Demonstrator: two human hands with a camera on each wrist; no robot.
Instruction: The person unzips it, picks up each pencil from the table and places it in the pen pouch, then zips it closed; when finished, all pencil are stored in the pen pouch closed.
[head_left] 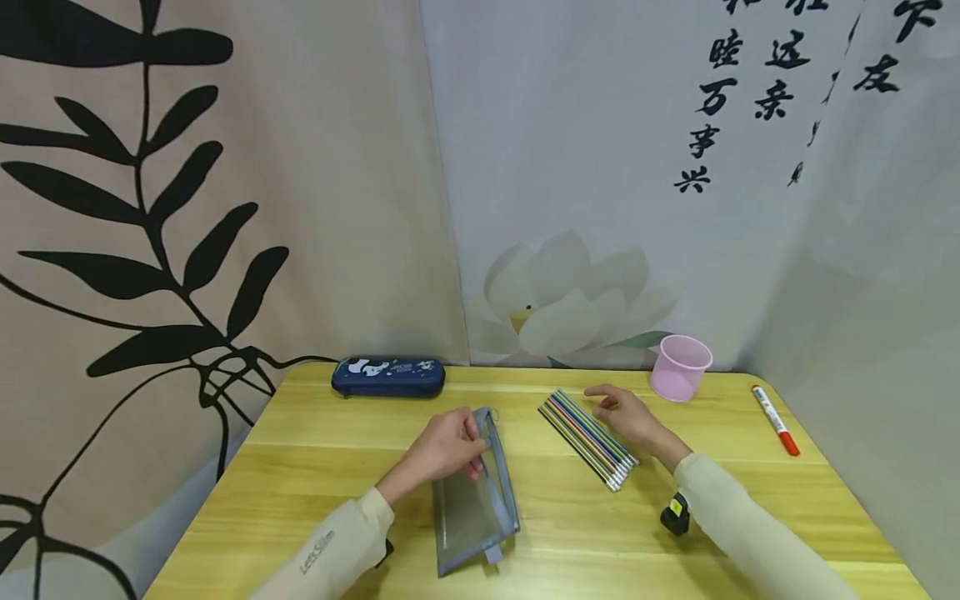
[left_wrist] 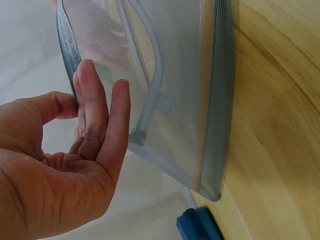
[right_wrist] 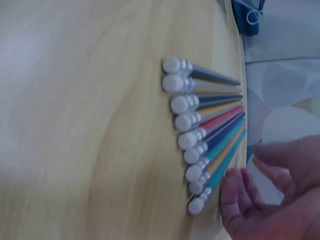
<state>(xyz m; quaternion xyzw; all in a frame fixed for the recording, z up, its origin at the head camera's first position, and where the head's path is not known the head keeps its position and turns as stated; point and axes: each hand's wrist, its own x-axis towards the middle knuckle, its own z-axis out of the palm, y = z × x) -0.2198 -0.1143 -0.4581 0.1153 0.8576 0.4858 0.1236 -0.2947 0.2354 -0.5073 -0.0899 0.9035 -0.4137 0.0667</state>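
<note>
A grey mesh zip pouch [head_left: 468,508] stands tilted on the table, its top edge pinched between the thumb and fingers of my left hand [head_left: 446,446]. In the left wrist view the mesh pouch [left_wrist: 185,100] hangs from that grip, with two fingers of the left hand [left_wrist: 70,155] stretched along it. Several pencils [head_left: 588,437] with white erasers lie side by side to the right of the pouch. My right hand [head_left: 630,417] hovers at their right side, fingers loosely bent and holding nothing. In the right wrist view the right hand [right_wrist: 272,187] is beside the pencils [right_wrist: 215,110].
A dark blue pencil case [head_left: 387,377] lies at the back left of the wooden table [head_left: 300,467]. A pink cup [head_left: 680,368] stands at the back, right of my right hand. Farther right lies a white marker [head_left: 772,417] with a red cap.
</note>
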